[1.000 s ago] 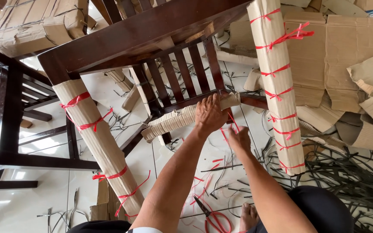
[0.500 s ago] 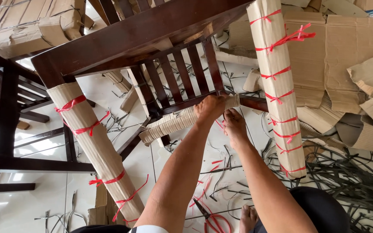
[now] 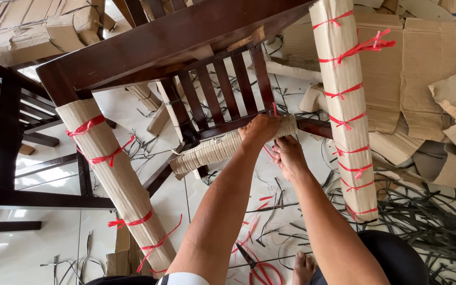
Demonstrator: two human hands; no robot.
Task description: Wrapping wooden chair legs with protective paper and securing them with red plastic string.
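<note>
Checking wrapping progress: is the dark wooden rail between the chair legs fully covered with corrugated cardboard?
Partly: corrugated cardboard covers the rail left of the left hand; dark wood shows to its right.

Left hand (image 3: 259, 131) and right hand (image 3: 289, 156) together (fingers curled), forearms outstretched.

Both hands work in the gap between 2 cardboard-wrapped chair legs tied with red string (image 3: 113, 174) (image 3: 348, 105). Dark wooden back slats (image 3: 222, 89) wall off the far side; bare white tiled floor (image 3: 53, 243) lies open lower left.
</note>
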